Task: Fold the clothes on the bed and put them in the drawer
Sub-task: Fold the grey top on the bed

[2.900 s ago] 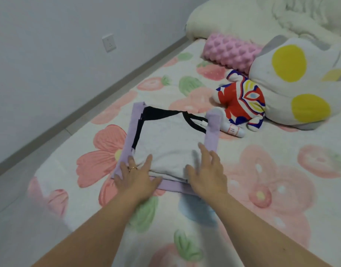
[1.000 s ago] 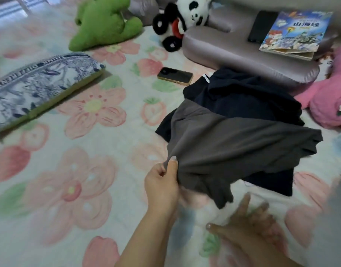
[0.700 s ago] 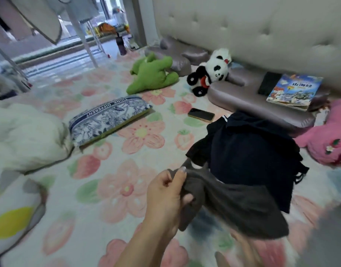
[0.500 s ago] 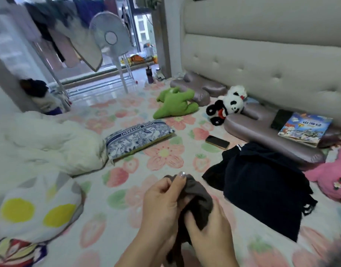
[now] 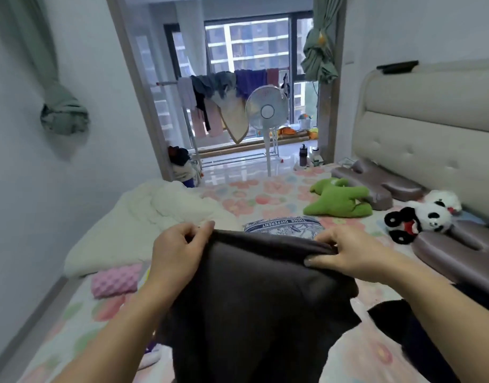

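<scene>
A dark grey garment (image 5: 254,299) hangs spread out in front of me, above the flowered bed sheet (image 5: 268,194). My left hand (image 5: 180,252) pinches its top edge at the left corner. My right hand (image 5: 348,252) pinches the same edge at the right. The cloth drops down between my forearms and hides the bed below it. A dark navy garment (image 5: 420,335) lies on the bed at the lower right, partly behind my right arm. No drawer is in view.
A white duvet (image 5: 144,219) and a pink foam roller (image 5: 115,280) lie at the left. A patterned pillow (image 5: 282,225), a green plush (image 5: 340,200), a panda plush (image 5: 420,217) and mauve pillows (image 5: 458,250) sit toward the headboard (image 5: 431,139). A fan (image 5: 267,111) stands by the balcony.
I picked the grey garment off the dark pile with my left hand, brought my right hand to it, and now both hands hold it up spread wide. My view swung up toward the balcony.
</scene>
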